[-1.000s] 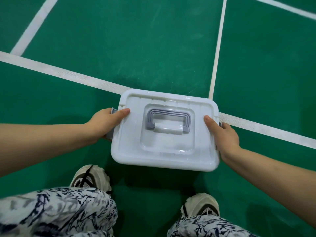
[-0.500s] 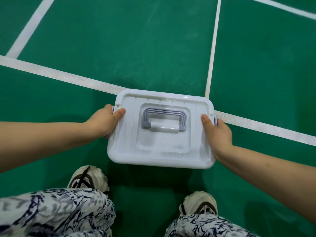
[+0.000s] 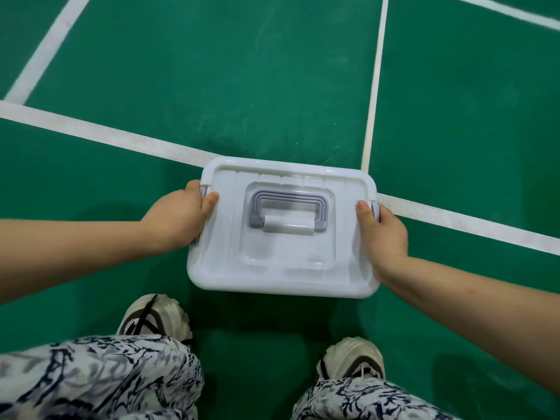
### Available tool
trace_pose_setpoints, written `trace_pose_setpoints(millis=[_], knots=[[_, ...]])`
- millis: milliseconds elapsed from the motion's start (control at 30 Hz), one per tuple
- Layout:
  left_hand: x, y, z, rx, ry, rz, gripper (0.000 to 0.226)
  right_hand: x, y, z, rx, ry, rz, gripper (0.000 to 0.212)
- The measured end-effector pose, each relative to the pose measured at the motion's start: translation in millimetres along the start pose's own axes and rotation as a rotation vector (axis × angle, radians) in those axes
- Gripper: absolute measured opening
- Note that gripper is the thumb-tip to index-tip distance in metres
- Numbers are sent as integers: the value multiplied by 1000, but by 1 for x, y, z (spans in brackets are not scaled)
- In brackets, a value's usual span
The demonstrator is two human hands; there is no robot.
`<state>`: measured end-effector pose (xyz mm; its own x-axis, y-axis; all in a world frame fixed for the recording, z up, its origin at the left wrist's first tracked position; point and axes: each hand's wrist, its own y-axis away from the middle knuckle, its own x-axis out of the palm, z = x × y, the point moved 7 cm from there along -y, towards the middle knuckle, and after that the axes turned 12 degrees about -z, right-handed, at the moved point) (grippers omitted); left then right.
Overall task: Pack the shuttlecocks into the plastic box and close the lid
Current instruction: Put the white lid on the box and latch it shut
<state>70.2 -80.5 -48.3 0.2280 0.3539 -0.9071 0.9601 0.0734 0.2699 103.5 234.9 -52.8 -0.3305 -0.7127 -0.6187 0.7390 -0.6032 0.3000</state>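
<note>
A white plastic box [image 3: 285, 274] sits in front of me on the green court floor, its lid on top. A grey folding handle [image 3: 289, 212] lies flat in the lid's middle recess. My left hand [image 3: 178, 218] grips the box's left side, thumb on the lid's edge over a grey side latch. My right hand [image 3: 383, 230] grips the right side the same way, thumb on the lid and fingers over the right latch [image 3: 375, 209]. No shuttlecocks are visible; the lid hides the inside.
White court lines [image 3: 91, 131] cross the green floor behind and beside the box. My two sneakers [image 3: 154, 316] and patterned trouser legs [image 3: 100, 377] are just below the box. Open floor lies beyond it.
Both hands have curled tighter around the box's side latches, the left fingers wrapping further over the edge. The box stays in about the same place.
</note>
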Motion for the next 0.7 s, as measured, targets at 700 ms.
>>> trace_pose_setpoints(millis=[700], knots=[[-14, -10, -40, 540, -149, -218, 72, 5, -6, 43, -385, 194, 17, 48]])
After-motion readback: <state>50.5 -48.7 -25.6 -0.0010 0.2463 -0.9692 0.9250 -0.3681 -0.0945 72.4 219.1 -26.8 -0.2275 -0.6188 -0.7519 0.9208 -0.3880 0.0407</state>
